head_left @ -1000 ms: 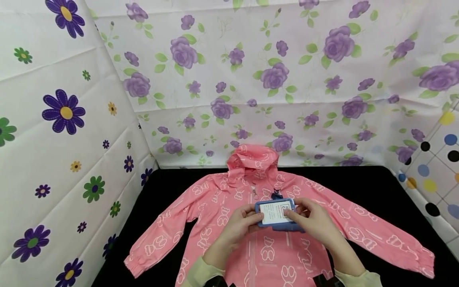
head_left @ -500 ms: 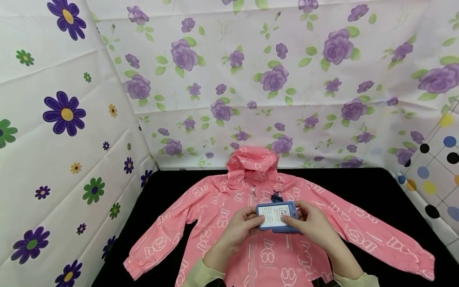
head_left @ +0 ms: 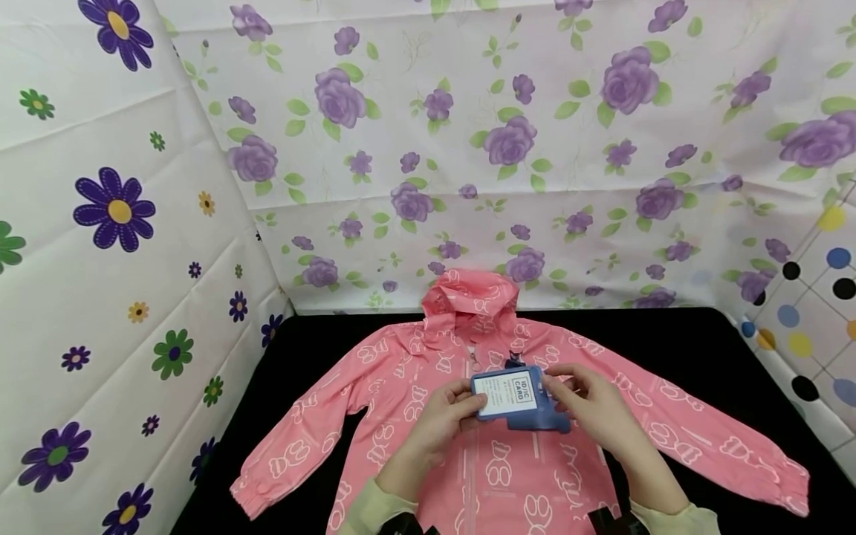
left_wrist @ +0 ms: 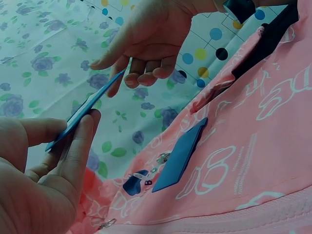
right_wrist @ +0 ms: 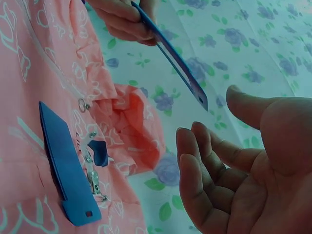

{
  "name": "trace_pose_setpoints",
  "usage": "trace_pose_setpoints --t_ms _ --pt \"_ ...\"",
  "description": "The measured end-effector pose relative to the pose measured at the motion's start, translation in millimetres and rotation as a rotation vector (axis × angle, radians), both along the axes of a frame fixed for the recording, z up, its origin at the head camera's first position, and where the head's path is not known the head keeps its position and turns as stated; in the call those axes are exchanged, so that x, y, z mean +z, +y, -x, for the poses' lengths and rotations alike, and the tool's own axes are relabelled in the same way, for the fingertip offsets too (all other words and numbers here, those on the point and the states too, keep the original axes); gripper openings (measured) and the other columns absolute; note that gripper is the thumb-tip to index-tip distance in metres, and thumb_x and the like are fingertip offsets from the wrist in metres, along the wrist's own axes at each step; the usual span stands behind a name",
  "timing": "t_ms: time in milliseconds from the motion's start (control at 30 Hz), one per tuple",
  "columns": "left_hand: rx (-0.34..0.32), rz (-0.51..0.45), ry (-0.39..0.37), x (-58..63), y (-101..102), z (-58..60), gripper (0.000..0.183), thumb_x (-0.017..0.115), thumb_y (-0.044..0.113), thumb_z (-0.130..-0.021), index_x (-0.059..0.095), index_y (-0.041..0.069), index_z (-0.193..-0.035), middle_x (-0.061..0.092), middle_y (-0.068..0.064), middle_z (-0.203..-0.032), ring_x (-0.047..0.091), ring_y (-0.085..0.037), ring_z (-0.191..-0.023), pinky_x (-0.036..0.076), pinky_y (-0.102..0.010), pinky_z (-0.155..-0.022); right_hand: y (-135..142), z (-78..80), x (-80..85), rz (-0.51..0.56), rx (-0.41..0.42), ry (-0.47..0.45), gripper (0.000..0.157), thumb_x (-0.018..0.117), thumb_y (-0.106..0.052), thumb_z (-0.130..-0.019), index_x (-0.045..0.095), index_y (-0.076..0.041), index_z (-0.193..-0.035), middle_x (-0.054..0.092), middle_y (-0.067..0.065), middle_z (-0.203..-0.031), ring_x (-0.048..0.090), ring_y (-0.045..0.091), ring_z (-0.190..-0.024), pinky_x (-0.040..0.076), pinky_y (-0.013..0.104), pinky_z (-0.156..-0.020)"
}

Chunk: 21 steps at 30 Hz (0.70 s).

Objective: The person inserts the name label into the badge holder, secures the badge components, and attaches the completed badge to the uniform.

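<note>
My left hand [head_left: 441, 420] pinches the left end of a blue card holder [head_left: 504, 394], thumb on its face and fingers behind. Its white insert reads "ID/IC CARD". The left wrist view catches the holder nearly edge-on, tilted and raised over the jacket. Off its slotted right end, my right hand [right_wrist: 243, 165] is held with thumb apart and fingers loosely bent, nothing in its grasp; a gap shows between them in the right wrist view. A second blue holder piece [right_wrist: 68, 161] lies on the pink hooded jacket [head_left: 401, 349], beside a metal clip [right_wrist: 92, 175] and a small dark blue tab [right_wrist: 100, 152].
The jacket is spread out with both sleeves to the sides on a black tabletop [head_left: 314, 342]. A flowered sheet [head_left: 428, 148] stands behind it, with another patterned sheet [head_left: 134, 297] on the left. A ring zip pull [right_wrist: 83, 105] hangs at the jacket's front.
My right thumb and fingers have come off the card holder and drawn back to the right. The holder has shifted slightly left and up, uncovering more of the blue piece beneath.
</note>
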State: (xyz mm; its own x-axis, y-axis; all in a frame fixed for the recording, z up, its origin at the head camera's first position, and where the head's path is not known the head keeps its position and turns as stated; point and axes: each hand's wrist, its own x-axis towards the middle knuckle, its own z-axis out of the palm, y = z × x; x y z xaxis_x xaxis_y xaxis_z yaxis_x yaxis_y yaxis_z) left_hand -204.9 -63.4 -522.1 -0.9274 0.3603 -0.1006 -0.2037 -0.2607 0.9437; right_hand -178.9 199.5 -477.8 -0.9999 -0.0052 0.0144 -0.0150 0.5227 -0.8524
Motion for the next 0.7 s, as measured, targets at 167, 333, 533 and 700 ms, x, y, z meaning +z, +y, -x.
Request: trace_pose_setpoints --t_ms 167,333,533,700 --pt "0.013 -0.009 0.016 3.6 -4.9 3.1 0.036 0.066 0.004 -0.103 0.059 -0.015 -0.133 0.076 -0.016 -0.112 0.076 -0.016 -0.094 0.065 -0.031 -0.085 12.0 1.6 0.7 0.002 -0.039 -0.013 0.054 0.065 -0.051 -0.106 0.067 -0.01 -0.139 0.072 0.012 -0.105 0.074 0.027 -0.089 0.064 0.038 -0.072" --pt "0.023 -0.012 0.025 6.4 -9.3 5.6 0.039 0.065 0.004 -0.104 0.056 -0.017 -0.136 0.075 -0.016 -0.114 0.076 -0.015 -0.096 0.064 -0.029 -0.086 22.8 1.3 1.1 -0.032 -0.063 0.004 0.054 0.065 -0.052 -0.106 0.067 -0.01 -0.139 0.074 0.014 -0.105 0.075 0.026 -0.089 0.063 0.036 -0.072" --pt "0.037 -0.009 0.041 8.4 -14.9 8.1 0.042 0.065 0.007 -0.105 0.055 -0.016 -0.139 0.075 -0.017 -0.116 0.077 -0.016 -0.097 0.064 -0.029 -0.084 31.1 3.9 -4.9 -0.111 -0.062 0.0 0.054 0.065 -0.052 -0.106 0.067 -0.008 -0.138 0.074 0.012 -0.103 0.074 0.025 -0.086 0.06 0.034 -0.07" --pt "0.045 -0.01 0.035 9.0 -18.6 9.1 0.042 0.065 0.007 -0.105 0.055 -0.016 -0.139 0.074 -0.018 -0.117 0.077 -0.018 -0.098 0.064 -0.03 -0.086 35.3 9.0 -19.2 -0.222 -0.028 -0.021 0.053 0.067 -0.048 -0.106 0.069 -0.004 -0.136 0.074 0.007 -0.098 0.07 0.019 -0.083 0.057 0.035 -0.07"
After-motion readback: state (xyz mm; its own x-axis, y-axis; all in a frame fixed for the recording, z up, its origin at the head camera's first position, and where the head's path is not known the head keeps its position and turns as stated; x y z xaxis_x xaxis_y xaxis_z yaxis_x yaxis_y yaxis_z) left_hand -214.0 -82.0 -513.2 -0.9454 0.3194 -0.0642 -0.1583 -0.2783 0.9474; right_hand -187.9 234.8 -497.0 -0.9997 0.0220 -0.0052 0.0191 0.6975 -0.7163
